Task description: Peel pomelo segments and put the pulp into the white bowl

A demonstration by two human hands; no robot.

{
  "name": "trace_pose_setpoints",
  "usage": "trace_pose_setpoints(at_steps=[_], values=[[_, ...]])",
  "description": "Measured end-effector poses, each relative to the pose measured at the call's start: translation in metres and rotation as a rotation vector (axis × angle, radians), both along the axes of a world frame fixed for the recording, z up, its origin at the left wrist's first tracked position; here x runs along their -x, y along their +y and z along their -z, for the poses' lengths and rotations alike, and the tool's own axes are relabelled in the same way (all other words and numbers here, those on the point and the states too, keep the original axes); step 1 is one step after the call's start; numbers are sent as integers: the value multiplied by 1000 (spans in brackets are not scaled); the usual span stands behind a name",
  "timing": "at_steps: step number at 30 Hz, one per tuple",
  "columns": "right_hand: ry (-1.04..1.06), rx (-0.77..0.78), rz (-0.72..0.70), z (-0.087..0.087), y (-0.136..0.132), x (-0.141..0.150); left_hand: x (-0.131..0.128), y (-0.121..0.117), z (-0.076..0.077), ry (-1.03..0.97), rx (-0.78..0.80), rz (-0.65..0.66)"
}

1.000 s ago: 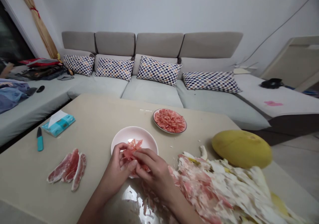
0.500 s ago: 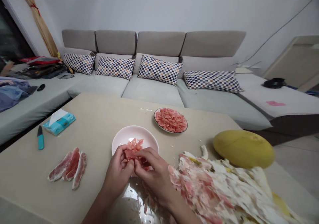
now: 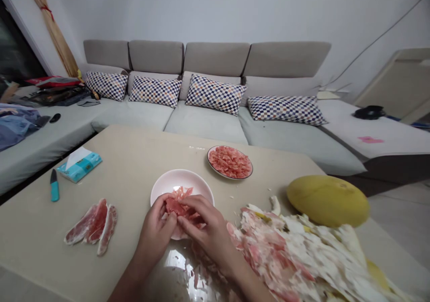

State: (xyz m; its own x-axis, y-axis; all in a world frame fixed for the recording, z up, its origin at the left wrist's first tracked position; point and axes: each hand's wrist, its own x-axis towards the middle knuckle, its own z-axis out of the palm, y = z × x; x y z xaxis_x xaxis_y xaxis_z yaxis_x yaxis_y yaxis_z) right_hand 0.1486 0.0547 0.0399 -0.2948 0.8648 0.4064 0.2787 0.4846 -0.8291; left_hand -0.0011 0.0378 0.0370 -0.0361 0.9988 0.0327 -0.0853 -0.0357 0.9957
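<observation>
Between my two hands is a red pomelo segment, held above the near part of a white bowl. My left hand grips its left side with thumb and fingers. Pinching at its right side is my right hand. Loose pieces of pomelo flesh lie in the bowl, partly hidden by my fingers. Off to the left, several unpeeled pomelo segments rest on the table. A dark-rimmed plate heaped with red pomelo flesh stands beyond the bowl.
A large pile of peel and membrane spreads over the table's right side, with a whole yellow pomelo behind it. On the left lie a teal-handled knife and a blue tissue pack. A grey sofa runs behind the table.
My fingers have shifted slightly on the pomelo segment, and more of its red flesh shows between them. My right hand has moved a little left. Everything else stays put.
</observation>
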Motion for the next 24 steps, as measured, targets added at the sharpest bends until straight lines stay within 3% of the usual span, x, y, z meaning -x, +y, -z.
trace_pose_setpoints(at_steps=[9, 17, 24], values=[[-22, -7, -4, 9, 4, -3, 8, 1, -2, 128, 20, 67], [-136, -255, 58, 13, -1, 2, -1, 2, 11, 142, -34, -8], [-72, -177, 133, 14, 2, 3, -2, 2, 16, 63, -2, -21]])
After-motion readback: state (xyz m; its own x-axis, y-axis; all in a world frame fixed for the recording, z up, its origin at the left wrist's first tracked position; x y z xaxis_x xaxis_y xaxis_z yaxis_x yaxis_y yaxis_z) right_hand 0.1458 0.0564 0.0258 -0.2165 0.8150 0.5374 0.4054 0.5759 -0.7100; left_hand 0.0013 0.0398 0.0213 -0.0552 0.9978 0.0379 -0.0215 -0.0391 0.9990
